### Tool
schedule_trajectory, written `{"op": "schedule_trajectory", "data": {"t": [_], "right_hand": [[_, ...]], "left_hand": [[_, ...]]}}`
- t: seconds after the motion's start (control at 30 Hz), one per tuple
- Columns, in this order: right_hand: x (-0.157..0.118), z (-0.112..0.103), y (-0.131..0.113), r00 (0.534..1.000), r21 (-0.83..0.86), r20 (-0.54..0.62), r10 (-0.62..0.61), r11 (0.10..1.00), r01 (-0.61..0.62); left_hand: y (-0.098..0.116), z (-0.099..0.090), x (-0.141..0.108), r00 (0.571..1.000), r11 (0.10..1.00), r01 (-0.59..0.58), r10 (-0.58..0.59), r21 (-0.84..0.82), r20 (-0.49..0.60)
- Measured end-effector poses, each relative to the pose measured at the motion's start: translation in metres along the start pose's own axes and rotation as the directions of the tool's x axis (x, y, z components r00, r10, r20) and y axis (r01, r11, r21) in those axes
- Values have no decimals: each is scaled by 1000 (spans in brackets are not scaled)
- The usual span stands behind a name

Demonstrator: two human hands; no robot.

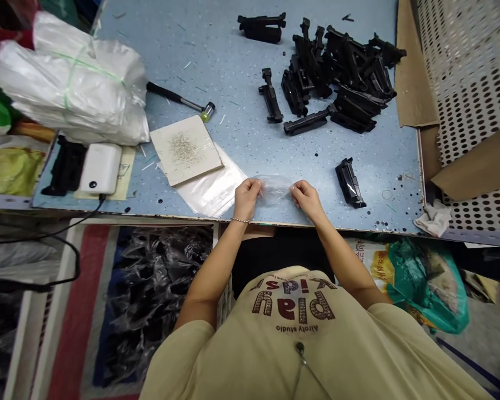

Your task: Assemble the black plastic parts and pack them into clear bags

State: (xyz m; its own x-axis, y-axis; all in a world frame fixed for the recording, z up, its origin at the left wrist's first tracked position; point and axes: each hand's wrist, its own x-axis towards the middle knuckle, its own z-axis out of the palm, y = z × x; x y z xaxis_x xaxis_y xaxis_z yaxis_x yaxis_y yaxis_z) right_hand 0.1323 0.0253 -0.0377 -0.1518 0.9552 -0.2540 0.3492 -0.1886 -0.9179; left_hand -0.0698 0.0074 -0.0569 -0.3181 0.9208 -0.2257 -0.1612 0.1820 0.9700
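Note:
A clear plastic bag (276,189) is stretched between my two hands over the front of the blue table. My left hand (247,195) pinches one end of it, and my right hand (306,197) pinches the other. Just left of my left hand, a stack of flat plastic bags (210,197) lies partly under a square board (185,150) with a worn, pitted middle. One black plastic part (350,183) rests on the table to the right of my right hand.
Many black parts (350,66) are heaped at the back right. A hammer (183,101) lies behind the board. Left stand a tied bundle of white bags (75,83) and a white box with a cable (101,168). A crate of bagged parts (150,300) sits below the table edge.

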Motion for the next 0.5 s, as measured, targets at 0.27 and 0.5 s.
{"op": "schedule_trajectory", "data": {"t": [0.27,0.5], "right_hand": [[-33,-132,25,904,-655,-389,-176,743,-137],[-95,-119,16,979,238,162,126,957,-162]], "left_hand": [[-10,15,-15,707,551,-707,543,443,453],[-10,41,-22,694,555,-714,486,426,531]]}}
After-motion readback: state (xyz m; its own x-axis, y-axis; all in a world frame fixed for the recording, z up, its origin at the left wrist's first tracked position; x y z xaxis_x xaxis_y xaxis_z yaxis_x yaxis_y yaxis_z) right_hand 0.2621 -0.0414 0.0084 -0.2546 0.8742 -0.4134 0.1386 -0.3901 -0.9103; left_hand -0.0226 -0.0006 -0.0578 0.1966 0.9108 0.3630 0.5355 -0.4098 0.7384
